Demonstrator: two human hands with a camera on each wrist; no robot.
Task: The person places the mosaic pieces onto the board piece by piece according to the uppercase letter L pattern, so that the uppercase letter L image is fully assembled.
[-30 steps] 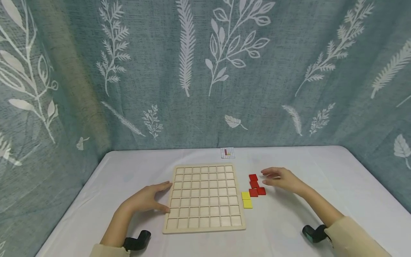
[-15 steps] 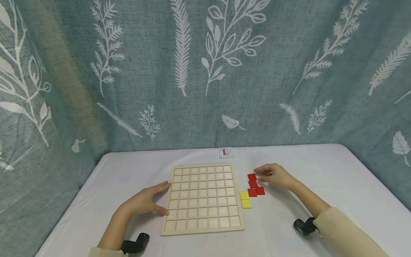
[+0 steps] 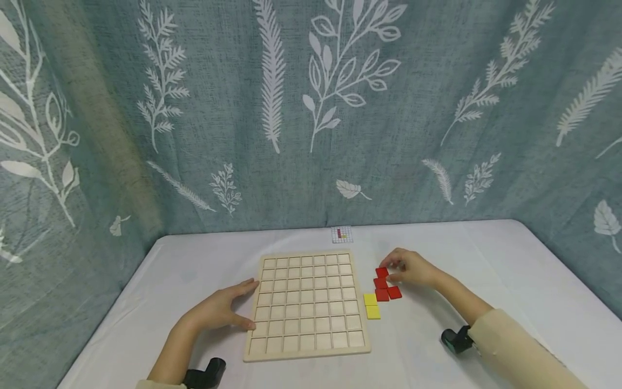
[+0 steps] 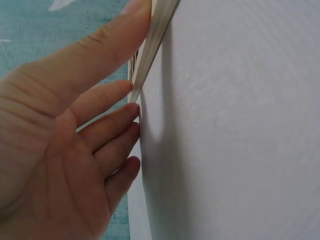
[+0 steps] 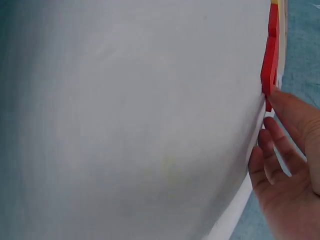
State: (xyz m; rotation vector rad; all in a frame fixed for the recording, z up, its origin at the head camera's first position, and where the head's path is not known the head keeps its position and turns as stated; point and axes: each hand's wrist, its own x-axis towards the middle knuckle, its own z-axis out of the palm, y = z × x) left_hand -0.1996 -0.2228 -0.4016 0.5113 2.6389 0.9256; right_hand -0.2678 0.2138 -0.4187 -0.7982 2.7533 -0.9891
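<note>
The left hand (image 3: 218,308) rests against the left edge of a wooden grid board (image 3: 307,356), thumb and fingers spread along it. In the left wrist view that hand (image 4: 65,150) touches the board's side (image 4: 156,37) with thumb and fingertips. Several red tiles (image 3: 382,295) lie right of the board. At the upper two, the right hand (image 3: 413,270) has its fingertips, with the thumb beside the second tile. The right wrist view has the thumb of this hand (image 5: 295,160) touching a red tile (image 5: 270,65), the other fingers loosely bent.
Two yellow tiles (image 3: 373,312) lie against each other between the board's right edge and the red tiles. A small printed grid card (image 3: 342,234) with coloured squares sits at the table's back edge, before a patterned curtain (image 3: 291,178).
The right hand has moved left and in to the upper red tiles, and its fingertips have come down at them. The left hand stays at the board's edge. The head view has shifted slightly.
</note>
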